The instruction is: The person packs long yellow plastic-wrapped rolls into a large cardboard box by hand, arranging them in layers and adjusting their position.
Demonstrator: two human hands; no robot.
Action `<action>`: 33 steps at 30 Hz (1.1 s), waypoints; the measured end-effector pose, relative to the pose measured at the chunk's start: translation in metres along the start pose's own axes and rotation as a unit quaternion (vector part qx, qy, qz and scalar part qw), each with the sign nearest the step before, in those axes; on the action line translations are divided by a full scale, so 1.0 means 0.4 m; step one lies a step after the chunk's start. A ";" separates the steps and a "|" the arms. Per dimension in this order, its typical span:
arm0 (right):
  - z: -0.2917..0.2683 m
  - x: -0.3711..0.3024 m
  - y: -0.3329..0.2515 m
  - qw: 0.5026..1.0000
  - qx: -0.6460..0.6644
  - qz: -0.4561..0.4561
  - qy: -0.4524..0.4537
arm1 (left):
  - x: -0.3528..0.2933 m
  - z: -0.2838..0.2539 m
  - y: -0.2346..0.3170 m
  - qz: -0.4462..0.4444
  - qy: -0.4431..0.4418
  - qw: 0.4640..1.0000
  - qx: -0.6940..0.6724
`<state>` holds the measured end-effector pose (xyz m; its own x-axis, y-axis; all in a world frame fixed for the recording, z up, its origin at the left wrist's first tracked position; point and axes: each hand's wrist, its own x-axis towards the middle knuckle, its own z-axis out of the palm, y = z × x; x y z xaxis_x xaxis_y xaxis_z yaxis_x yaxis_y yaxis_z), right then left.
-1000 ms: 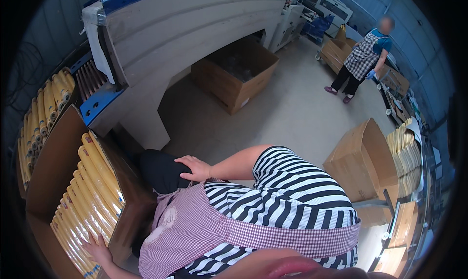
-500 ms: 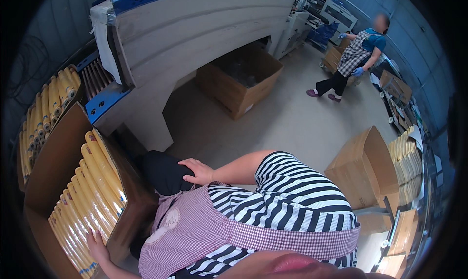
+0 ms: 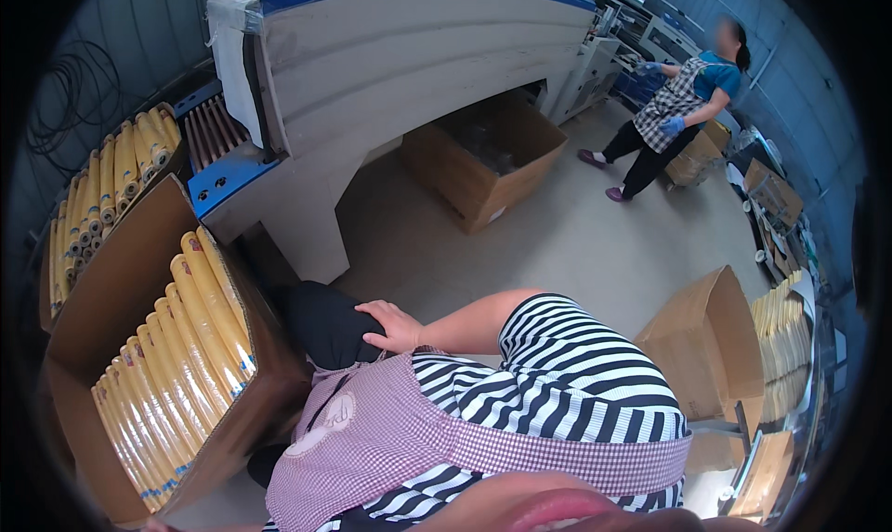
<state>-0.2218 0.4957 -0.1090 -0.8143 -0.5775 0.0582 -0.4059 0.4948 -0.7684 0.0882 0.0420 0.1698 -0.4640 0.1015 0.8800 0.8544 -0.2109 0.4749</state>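
My right hand (image 3: 395, 326) lies flat on my black-trousered knee (image 3: 325, 323), fingers outstretched and holding nothing. Of my left hand (image 3: 158, 525), only a sliver of skin shows at the lower edge, below the near corner of a cardboard box; its fingers are hidden. That open box (image 3: 269, 355) stands at my left, with a slanting row of yellow, clear-wrapped rolls (image 3: 167, 383) packed upright inside. The rolls have blue marks near their lower ends.
Behind the box, another carton holds stacked yellow rolls (image 3: 111, 174). A large grey machine (image 3: 418, 53) with blue trim stands ahead, a cardboard box (image 3: 492, 183) beneath it. At right are a tall carton (image 3: 697, 346) and stacked yellowish sheets (image 3: 780, 337). A person in a checked apron (image 3: 669, 105) walks beyond.
My left hand has left the rolls and dropped to the lower edge. My right hand stays on the knee. The view has shifted slightly, and the other person has taken a step.
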 end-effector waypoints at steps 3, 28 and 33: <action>0.019 0.020 -0.017 1.000 0.014 -0.015 -0.009 | -0.045 -0.034 -0.149 -0.099 0.106 0.987 0.075; -0.005 -0.048 -0.006 1.000 -0.009 -0.017 0.025 | -0.157 -0.009 -0.441 -0.636 0.047 0.616 0.462; -0.008 -0.043 -0.009 0.999 -0.013 -0.020 0.028 | -0.140 0.009 -0.427 -0.639 0.065 0.627 0.440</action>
<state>-0.2076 0.5061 -0.1051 -0.8190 -0.5600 0.1252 -0.4489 0.4893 -0.7477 -0.0310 0.0759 0.0394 -0.8679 -0.4511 -0.2080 -0.4639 0.5862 0.6642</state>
